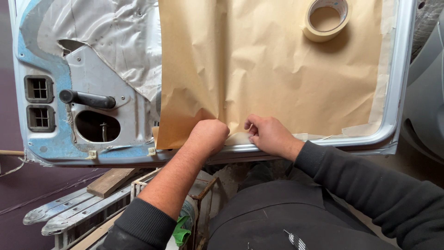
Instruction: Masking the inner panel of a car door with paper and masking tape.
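A car door (69, 139) lies flat in front of me, inner side up. Brown masking paper (273, 69) covers its right part. My left hand (209, 135) is closed in a fist and presses on the paper's lower edge at the door's near rim. My right hand (268, 134) is next to it, fingers curled and pinching a strip of pale masking tape (238, 138) along the same edge. A roll of masking tape (326, 19) rests on the paper at the far right.
The door's bare left part shows a black handle (88, 98), two square vents (39, 103) and an oval hole (97, 126). A wooden plank (111, 180), metal rails (74, 210) and a green cloth (181, 231) lie below the door.
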